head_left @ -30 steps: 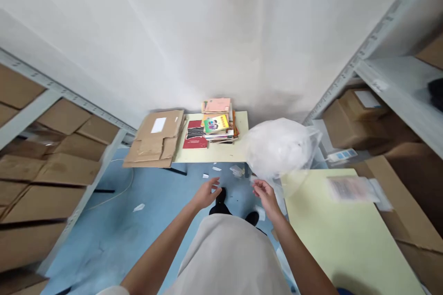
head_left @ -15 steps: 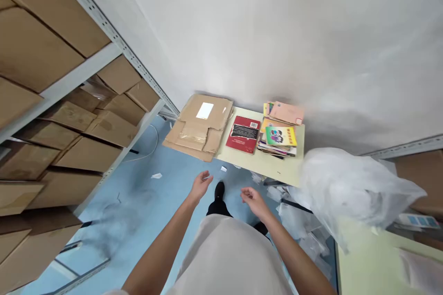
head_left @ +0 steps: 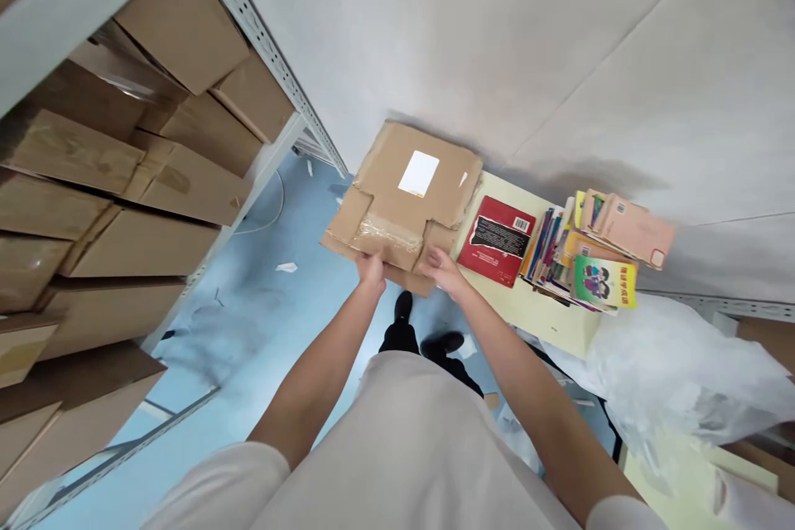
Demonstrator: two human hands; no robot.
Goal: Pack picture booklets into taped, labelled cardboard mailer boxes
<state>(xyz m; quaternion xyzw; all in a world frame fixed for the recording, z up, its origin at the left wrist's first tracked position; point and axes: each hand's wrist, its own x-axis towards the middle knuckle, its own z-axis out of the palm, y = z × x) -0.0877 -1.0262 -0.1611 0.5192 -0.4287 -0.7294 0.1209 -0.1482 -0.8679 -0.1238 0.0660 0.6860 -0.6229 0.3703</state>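
Observation:
A stack of flattened cardboard boxes, with a white label on the top one, lies at the left end of a pale yellow table. My left hand is closed on the near edge of the cardboard, its fingertips partly hidden. My right hand grips the same edge farther right, by a notched flap, thumb on top. Just right of the cardboard lies a red book with a black panel and a barcode.
Piled books occupy the table's right part. Beyond them bulges a translucent plastic bag. Shelving full of cardboard boxes stands along the left. Paper scraps lie on the blue floor, and a wall rises behind the table.
Both hands have moved forward from the air before the table and taken hold of the cardboard's near edge. My view has come closer and shifted left.

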